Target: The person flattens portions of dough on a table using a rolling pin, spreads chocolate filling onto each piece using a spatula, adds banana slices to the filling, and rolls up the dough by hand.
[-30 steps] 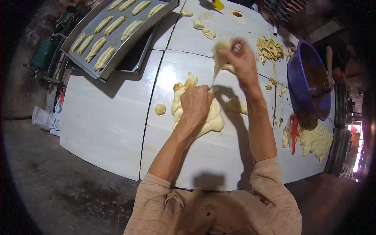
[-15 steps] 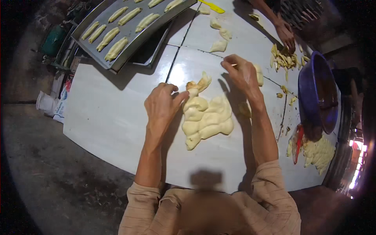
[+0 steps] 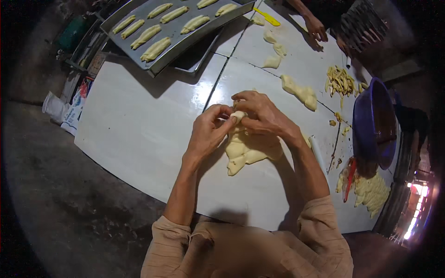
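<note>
Pale yellow dough [image 3: 250, 152] spreads over the white tabletop [image 3: 143, 125] toward your body from beneath your left hand [image 3: 208, 129] and right hand [image 3: 265, 115] — both about equally near its far end and close together, fingertips pinching a small dough knob [image 3: 238, 115] between them.

A purple basin [image 3: 363, 125] sits at the right of the tabletop [image 3: 148, 132], with a slim red object [image 3: 350, 178] near it, a flat yellow utensil [image 3: 268, 18] toward the far side, and a white bag [image 3: 54, 109] beyond the left edge, above grey floor [image 3: 92, 199].
</note>
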A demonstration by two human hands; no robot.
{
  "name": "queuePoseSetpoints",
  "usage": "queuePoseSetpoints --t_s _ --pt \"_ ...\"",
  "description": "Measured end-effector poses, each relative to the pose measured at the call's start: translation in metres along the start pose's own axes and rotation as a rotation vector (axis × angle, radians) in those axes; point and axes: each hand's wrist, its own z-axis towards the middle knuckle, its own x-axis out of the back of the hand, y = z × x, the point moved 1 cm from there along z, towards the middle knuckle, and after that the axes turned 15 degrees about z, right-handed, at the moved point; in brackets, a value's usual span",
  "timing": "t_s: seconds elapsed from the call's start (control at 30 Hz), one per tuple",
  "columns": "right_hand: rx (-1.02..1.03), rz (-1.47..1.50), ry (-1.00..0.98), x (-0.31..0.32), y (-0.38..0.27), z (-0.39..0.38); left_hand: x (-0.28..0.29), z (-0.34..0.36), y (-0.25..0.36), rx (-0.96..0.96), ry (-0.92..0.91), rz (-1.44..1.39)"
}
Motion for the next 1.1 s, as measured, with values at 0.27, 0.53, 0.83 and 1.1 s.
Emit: queuePoseSetpoints --t_s 0.27,0.53,0.83,1.1 --pt "-0.383 0.764 0.103 0.004 0.018 0.009 0.002 -0.003 0.003 0.03 -0.239 0.042" --pt "-0.35 0.793 0.076 0.006 0.012 0.018 0.007 -0.009 0.014 0.188 0.061 0.252" --pt "-0.338 -0.139 0.268 -0.016 0.012 0.0 0.0 -0.008 0.001 0.192 0.237 0.48" --pt "-0.539 0.817 0.751 -0.008 0.01 0.001 -0.008 0.0 -0.001 0.081 0.276 0.356"
